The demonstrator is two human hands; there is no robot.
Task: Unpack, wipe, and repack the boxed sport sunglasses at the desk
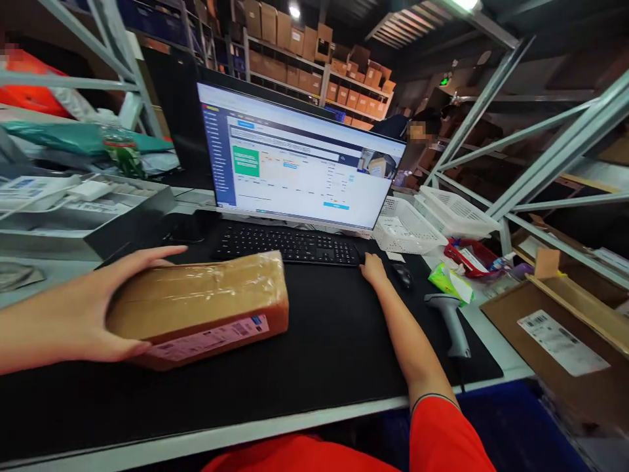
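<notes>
My left hand (105, 305) grips the left end of a taped cardboard parcel (206, 305) with a pink label on its front side; the parcel lies on a black desk mat (319, 347). My right hand (374, 269) rests with fingers curled at the right end of a black keyboard (289, 244), just left of a black mouse (403, 275). It holds nothing that I can see. A monitor (299, 167) showing a software page stands behind the keyboard.
A grey barcode scanner (449, 318) lies right of my forearm beside a green packet (449, 282). White baskets (432, 219) and a red tray (466, 255) sit farther right. An open carton (560, 341) is at the right edge, a grey tray (73, 210) at left. Another person is behind the monitor.
</notes>
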